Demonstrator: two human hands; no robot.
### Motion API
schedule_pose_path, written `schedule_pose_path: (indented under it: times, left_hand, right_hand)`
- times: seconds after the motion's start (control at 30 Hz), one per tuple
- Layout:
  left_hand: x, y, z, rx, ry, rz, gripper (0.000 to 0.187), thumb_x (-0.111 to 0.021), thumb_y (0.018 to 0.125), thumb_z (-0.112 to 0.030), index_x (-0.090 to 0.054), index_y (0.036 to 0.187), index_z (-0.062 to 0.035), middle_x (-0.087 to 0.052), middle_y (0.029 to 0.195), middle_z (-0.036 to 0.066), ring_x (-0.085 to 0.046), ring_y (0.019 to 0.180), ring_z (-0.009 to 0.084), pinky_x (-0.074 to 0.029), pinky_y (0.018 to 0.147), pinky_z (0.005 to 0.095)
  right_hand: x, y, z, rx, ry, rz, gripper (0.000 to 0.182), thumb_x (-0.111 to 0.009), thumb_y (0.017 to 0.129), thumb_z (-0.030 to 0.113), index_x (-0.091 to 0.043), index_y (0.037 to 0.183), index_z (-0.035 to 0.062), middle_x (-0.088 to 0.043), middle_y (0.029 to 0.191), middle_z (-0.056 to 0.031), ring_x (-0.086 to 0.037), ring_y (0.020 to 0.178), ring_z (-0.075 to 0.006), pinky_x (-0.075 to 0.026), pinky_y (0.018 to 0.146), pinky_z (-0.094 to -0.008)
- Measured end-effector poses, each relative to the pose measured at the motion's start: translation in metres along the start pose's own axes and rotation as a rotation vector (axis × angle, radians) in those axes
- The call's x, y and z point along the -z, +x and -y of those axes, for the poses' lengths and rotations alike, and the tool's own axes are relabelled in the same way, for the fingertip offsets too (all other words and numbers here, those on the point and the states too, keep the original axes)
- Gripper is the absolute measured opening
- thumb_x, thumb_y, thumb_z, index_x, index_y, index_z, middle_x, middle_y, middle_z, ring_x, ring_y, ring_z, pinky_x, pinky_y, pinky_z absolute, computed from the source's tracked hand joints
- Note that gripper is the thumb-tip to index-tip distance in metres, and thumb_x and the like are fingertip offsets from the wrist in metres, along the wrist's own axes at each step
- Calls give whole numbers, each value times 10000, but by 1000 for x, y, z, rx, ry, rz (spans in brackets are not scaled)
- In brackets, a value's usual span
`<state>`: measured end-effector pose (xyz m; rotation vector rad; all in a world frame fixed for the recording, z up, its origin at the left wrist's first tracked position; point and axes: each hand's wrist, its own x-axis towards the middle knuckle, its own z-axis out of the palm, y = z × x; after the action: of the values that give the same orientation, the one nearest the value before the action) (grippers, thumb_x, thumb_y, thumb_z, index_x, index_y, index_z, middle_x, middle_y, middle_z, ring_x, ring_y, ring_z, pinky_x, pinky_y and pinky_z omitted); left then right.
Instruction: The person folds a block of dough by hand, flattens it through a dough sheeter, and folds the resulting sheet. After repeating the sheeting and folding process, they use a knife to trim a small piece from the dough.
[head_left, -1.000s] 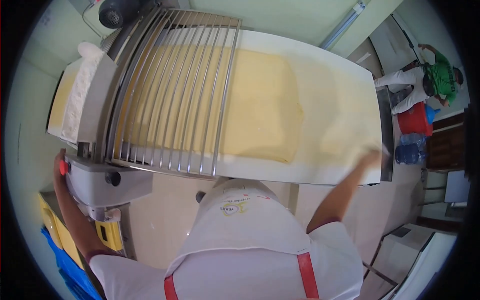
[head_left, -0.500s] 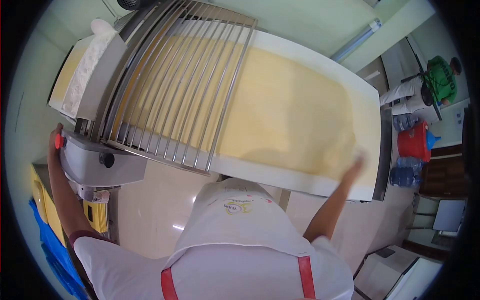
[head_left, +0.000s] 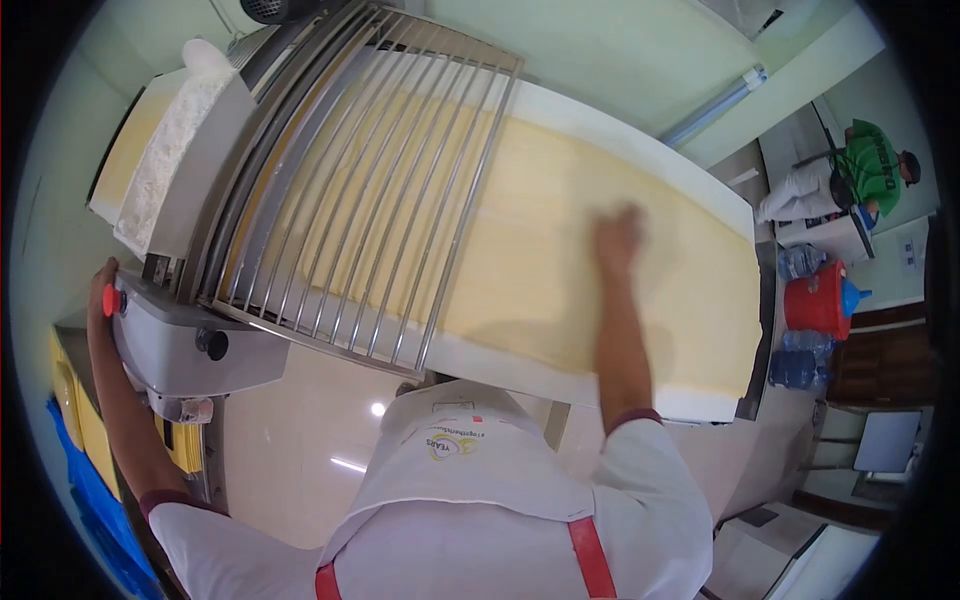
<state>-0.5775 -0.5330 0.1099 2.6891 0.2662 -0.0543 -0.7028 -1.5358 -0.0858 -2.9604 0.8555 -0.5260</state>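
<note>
A wide sheet of pale yellow dough (head_left: pixel 530 260) lies on the white belt (head_left: pixel 705 407) of a sheeting machine, partly under a metal bar guard (head_left: pixel 455 235). Over the dough's middle is my right hand (head_left: pixel 618 235), smeared by motion; its fingers and anything in them cannot be made out. At the far left my left hand (head_left: pixel 106 280) rests at the side of the grey machine housing (head_left: pixel 200 345), beside a red knob (head_left: pixel 113 300). Its fingers are mostly hidden.
A tray of white flour (head_left: pixel 175 150) with a scoop sits at the upper left. At the right are a red bucket (head_left: pixel 815 303), large water bottles (head_left: pixel 798 369) and a person in a green shirt (head_left: pixel 872 168). Yellow trays (head_left: pixel 85 420) and blue plastic stand at lower left.
My right hand has moved left and up from the dough's right end to its middle. The dough's edge now reaches farther right, to the belt's end. My left hand has stayed at the machine's side.
</note>
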Motion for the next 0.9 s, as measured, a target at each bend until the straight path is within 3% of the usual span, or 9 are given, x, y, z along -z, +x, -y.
schedule_pose_path:
  times: [0.07, 0.1, 0.17, 0.23, 0.37, 0.6, 0.73, 0.83, 0.9]
  left_hand:
    - [-5, -5, 0, 41, -110, 1, 546, -437, 971, -446, -600, 1000, 74, -649, 922, 182, -582, 853, 253, -441, 818, 370]
    - [-8, -14, 1, -32, -34, -20, 543, -439, 966, -449, -591, 986, 72, -642, 923, 180, -577, 850, 256, -438, 816, 369]
    - [-10, -25, 4, -185, 118, -70, 539, -444, 956, -456, -571, 959, 69, -629, 924, 175, -567, 844, 262, -432, 811, 365]
    - [-9, -20, 6, -328, 272, -130, 537, -448, 946, -462, -552, 932, 65, -616, 926, 170, -557, 839, 268, -427, 806, 362]
    - [4, -9, 12, 142, -163, 43, 565, -464, 975, -419, -545, 1234, 78, -581, 1199, 125, -523, 1070, 210, -366, 991, 332]
    - [-10, 7, 5, 153, -502, 131, 471, -467, 960, -460, -568, 882, -6, -520, 852, 35, -480, 820, 142, -413, 811, 315]
    - [0, -4, -16, 191, -486, 263, 412, -454, 971, -430, -547, 803, -66, -495, 793, -16, -468, 757, 107, -419, 728, 309]
    - [-15, 20, -6, 51, -398, 290, 402, -453, 972, -384, -586, 1033, -9, -596, 836, 55, -554, 780, 168, -463, 734, 337]
    - [-23, 1, -27, -39, -334, 339, 442, -456, 970, -349, -596, 1169, 20, -670, 886, 121, -626, 818, 225, -497, 761, 364]
  right_hand:
    - [21, -56, 132, 342, 447, 188, 693, -482, 917, 336, -283, 1411, -108, -305, 1457, -321, -325, 1344, -438, -212, 1111, -573]
    - [41, -90, 187, 598, 182, 417, 726, -512, 896, 346, -265, 1427, -82, -307, 1468, -291, -331, 1341, -433, -200, 1126, -561]
    - [101, -114, 192, 880, 342, 592, 782, -556, 874, 377, -234, 1467, -18, -291, 1511, -203, -265, 1394, -377, -163, 1148, -543]
    - [56, -69, 107, 520, 277, 404, 813, -576, 873, 395, -214, 1475, -15, -269, 1517, -219, -247, 1406, -365, -169, 1149, -529]
    - [21, 80, -82, -520, -141, 94, 865, -350, 942, 599, -201, 1456, -81, -255, 1510, -261, -212, 1427, -354, -196, 1135, -511]
    - [77, -81, 139, 440, 102, 424, 836, -501, 909, 461, -179, 1463, -75, -151, 1540, -271, -115, 1451, -366, -103, 1165, -515]
    - [79, -152, -37, -18, 184, 250, 874, -546, 894, 473, -185, 1455, -92, -177, 1535, -268, -140, 1443, -370, -94, 1175, -462]
    - [92, -144, -179, -453, -270, 80, 807, -453, 925, 542, -324, 1367, -121, -367, 1415, -309, -365, 1317, -424, -329, 1060, -510]
    - [98, -138, -165, -545, -344, 121, 828, -375, 930, 607, -339, 1366, -96, -368, 1414, -302, -378, 1309, -431, -342, 1024, -579]
